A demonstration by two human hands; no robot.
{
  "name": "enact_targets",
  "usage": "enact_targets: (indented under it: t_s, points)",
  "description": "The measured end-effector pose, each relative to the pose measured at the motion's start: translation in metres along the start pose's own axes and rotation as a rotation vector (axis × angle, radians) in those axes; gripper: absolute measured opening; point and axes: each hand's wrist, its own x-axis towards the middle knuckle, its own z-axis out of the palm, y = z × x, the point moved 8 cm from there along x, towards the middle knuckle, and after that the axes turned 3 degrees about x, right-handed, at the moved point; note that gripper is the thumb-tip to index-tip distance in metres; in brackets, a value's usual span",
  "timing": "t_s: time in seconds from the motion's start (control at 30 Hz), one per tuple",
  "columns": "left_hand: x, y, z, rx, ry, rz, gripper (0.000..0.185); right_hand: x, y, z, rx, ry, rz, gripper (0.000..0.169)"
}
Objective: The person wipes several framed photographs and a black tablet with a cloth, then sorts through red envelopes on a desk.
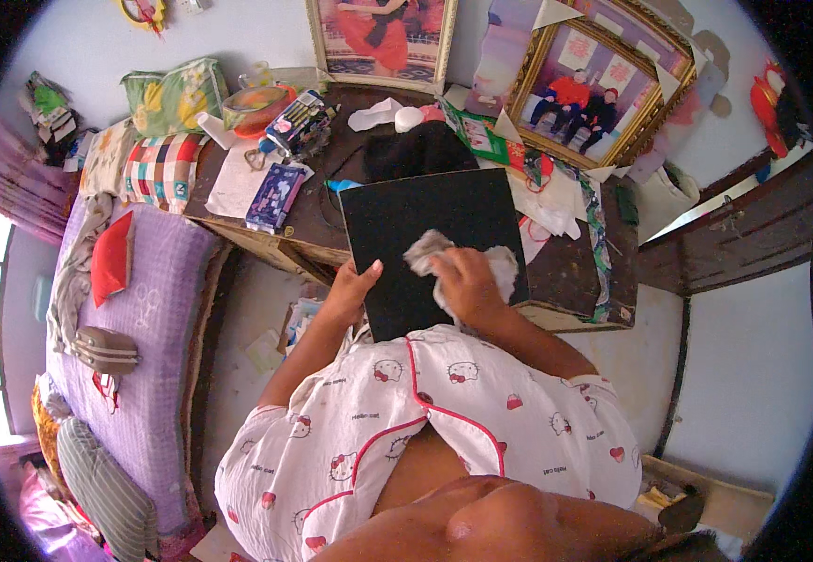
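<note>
A flat black rectangular panel (413, 211) is held tilted before my body, its far edge over the dark wooden dresser (575, 270). My left hand (356, 289) grips the panel's left edge, with the thumb on the black face. On that face my right hand (473, 284) presses a crumpled whitish cloth (429, 251). Part of the cloth spreads out to the right, beyond my fingers. The fingers of my left hand behind the panel are hidden.
Behind the panel lies a black fabric item (417, 151). A blue patterned packet (276, 198) and a clear pencil pouch (301, 116) lie on the dresser's left part. Framed pictures (575, 98) lean at the back. To the left stands a bed with a purple cover (146, 309).
</note>
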Motion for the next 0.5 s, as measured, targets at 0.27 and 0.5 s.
enact_targets:
  t_s: [0.27, 0.5]
  points:
    - [-0.004, 0.000, 0.004, 0.008, -0.109, 0.122, 0.072, 0.061, -0.068, 0.022, 0.208, 0.136, -0.194, 0.035]
    - [-0.010, -0.016, -0.001, -0.052, -0.148, 0.133, 0.086, 0.024, -0.073, 0.031, 0.297, -0.064, -0.196, 0.034]
